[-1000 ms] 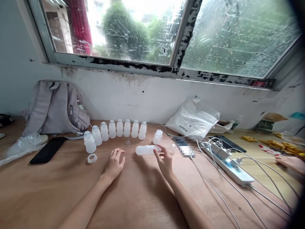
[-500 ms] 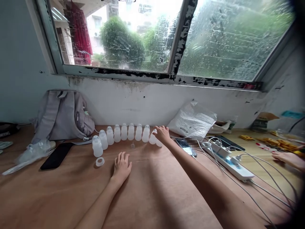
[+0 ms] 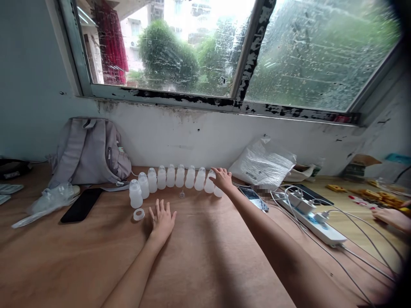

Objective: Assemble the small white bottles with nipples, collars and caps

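Bottle row [image 3: 180,176] upright, mid-frame. Right hand [image 3: 222,179], right of centre, fingers half-curled at the row's right end; can't tell if gripping. Left hand [image 3: 163,221], lower centre, fingers spread, holding nothing, near white ring [image 3: 138,218].

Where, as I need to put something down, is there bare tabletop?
Bare tabletop lies between the left hand and right forearm, and on the near side of the black slab. It is crowded along the row of bottles and around the power strip.
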Demonstrator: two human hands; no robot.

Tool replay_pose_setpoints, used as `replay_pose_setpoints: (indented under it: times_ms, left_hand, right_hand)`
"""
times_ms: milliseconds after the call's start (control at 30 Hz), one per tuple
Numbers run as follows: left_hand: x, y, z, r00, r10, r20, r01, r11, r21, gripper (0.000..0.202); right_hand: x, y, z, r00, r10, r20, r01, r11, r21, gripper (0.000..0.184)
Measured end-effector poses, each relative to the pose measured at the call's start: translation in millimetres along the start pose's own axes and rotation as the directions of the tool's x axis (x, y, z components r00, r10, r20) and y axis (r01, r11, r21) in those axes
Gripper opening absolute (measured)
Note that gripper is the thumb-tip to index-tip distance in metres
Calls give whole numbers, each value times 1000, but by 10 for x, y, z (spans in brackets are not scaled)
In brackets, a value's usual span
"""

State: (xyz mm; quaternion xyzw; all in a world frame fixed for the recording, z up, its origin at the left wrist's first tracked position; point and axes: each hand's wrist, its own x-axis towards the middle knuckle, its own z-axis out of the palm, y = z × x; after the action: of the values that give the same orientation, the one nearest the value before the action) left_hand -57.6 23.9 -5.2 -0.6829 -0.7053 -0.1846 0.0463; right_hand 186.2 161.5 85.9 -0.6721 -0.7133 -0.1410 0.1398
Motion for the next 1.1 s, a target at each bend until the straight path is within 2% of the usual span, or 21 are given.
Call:
replay_pose_setpoints:
  times_ms: [133, 233, 300, 367, 433, 467, 500, 567, 700, 800, 900, 967, 1033, 1100]
  left_hand:
    - [-8, 1, 4, 999, -14, 34, 12, 999, 36, 47]
    - [-13, 5, -9, 998, -47, 33, 44, 996, 77, 48]
    - [-9, 0, -22, 996, -84, 27, 80, 992, 101, 49]
    - [0, -16, -33, 991, -130, 35, 125, 986, 111, 49]
    - [11, -38, -38, 984, -171, 58, 164, 980, 109, 49]
    - [15, -51, -38, 981, -180, 66, 173, 979, 108, 49]
    - [19, -61, -38, 981, -180, 68, 172, 979, 107, 48]
    - [24, -74, -35, 988, -145, 53, 140, 986, 93, 45]
    - [40, -50, -27, 998, 48, -28, -49, 997, -57, 35]
    - [62, 1, -17, 973, 215, -80, -228, 943, -243, 33]
    - [69, 47, -14, 948, 295, -116, -317, 885, -340, 35]
    - [59, 54, -12, 957, 261, -126, -288, 905, -314, 34]
    - [47, 35, 2, 982, 156, -107, -179, 952, -250, 36]
    - [42, -6, 28, 997, 50, -61, -62, 979, -194, 41]
  right_hand:
    - [-63, -23, 65, 998, 1, -67, 1, 1000, 31, 48]
    - [-140, -70, 78, 975, -15, -222, 26, 999, 43, 43]
    - [-208, -124, 77, 940, -77, -331, 97, 994, 44, 37]
    - [-285, -202, 90, 910, -177, -376, 219, 973, 71, 32]
    - [-375, -312, 141, 901, -258, -349, 327, 933, 152, 30]
    - [-426, -379, 184, 910, -275, -309, 347, 914, 211, 30]
    - [-479, -451, 238, 927, -277, -252, 343, 899, 273, 31]
    - [-590, -605, 372, 966, -248, -69, 255, 887, 386, 32]
    - [-748, -866, 654, 986, -160, 43, 127, 896, 425, 34]
    - [-760, -964, 793, 993, -85, 81, 40, 896, 443, 43]
    - [-713, -995, 854, 994, -58, 91, 8, 881, 473, 41]
    - [-682, -997, 863, 995, -47, 85, -1, 871, 491, 31]
    - [-668, -992, 854, 997, -24, 70, -15, 864, 503, 22]
    - [-680, -980, 829, 999, 6, 47, -29, 857, 514, 21]
